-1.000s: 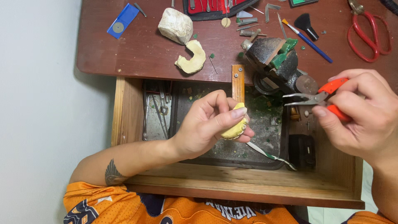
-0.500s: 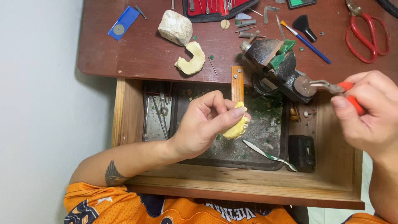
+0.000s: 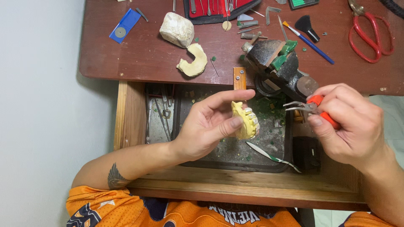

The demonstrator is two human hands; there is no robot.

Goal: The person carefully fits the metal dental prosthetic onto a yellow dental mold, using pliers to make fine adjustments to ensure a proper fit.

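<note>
1. The left hand [image 3: 206, 126] pinches a yellow dental cast [image 3: 244, 122] between thumb and fingers, teeth turned toward the pliers so they're easy to reach.
2. The right hand [image 3: 349, 126] is wrapped around orange-handled pliers [image 3: 309, 106], tips just right of the cast, slightly apart and probably empty.
3. Both sit over the open drawer tray [image 3: 219, 157], which would catch debris.

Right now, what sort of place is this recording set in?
Most likely a small dental-model workbench. The left hand holds a yellow cast of teeth, the right hand grips orange-handled pliers, and a small bench vise sits on the brown desk above an open drawer.
</note>
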